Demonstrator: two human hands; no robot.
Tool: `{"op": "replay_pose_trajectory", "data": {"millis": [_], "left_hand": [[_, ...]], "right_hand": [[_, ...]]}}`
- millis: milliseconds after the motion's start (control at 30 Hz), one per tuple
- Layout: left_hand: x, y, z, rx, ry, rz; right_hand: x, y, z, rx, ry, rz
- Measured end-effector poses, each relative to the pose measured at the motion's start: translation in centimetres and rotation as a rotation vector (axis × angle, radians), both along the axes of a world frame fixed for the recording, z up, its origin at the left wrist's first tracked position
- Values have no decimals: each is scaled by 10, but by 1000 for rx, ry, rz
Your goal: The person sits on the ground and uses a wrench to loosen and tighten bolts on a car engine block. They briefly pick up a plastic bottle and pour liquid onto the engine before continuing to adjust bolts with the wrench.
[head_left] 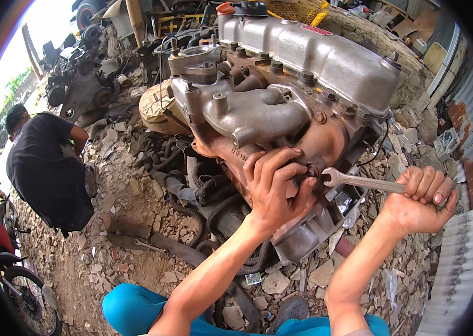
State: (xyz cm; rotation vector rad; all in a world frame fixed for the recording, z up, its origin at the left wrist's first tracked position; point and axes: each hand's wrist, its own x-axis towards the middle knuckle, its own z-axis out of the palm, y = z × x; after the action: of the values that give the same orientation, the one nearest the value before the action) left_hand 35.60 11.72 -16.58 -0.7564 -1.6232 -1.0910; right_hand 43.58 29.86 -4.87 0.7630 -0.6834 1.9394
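A bare engine [331,221] lies on the ground before me, with a silver valve cover [314,53] along its top. On its near side are a grey intake manifold [259,112] and a rusty brown exhaust manifold [326,137]. My left hand [273,187] reaches to the exhaust manifold, its thumb and fingers curled around a dark bolt [314,167]. In my right hand [421,199], a closed fist grips the end of a steel wrench [365,181]. The wrench's open jaw points at the bolt, close beside it; contact cannot be made out.
Hoses [208,218] and pipes lie in a heap left of the engine. Another wrench [149,246] rests on the rubble. A person in black [52,168] crouches at the left, above a motorcycle [26,297]. Corrugated metal sheets [454,274] stand at the right.
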Motion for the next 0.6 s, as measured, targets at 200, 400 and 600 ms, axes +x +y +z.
{"op": "replay_pose_trajectory", "data": {"millis": [200, 400, 600], "left_hand": [[1, -3, 5, 30, -5, -45], [3, 3, -2, 58, 30, -13], [7, 9, -4, 62, -15, 40]], "right_hand": [[2, -5, 1, 36, 31, -12], [6, -6, 3, 29, 49, -48], [13, -20, 6, 86, 18, -46]]}}
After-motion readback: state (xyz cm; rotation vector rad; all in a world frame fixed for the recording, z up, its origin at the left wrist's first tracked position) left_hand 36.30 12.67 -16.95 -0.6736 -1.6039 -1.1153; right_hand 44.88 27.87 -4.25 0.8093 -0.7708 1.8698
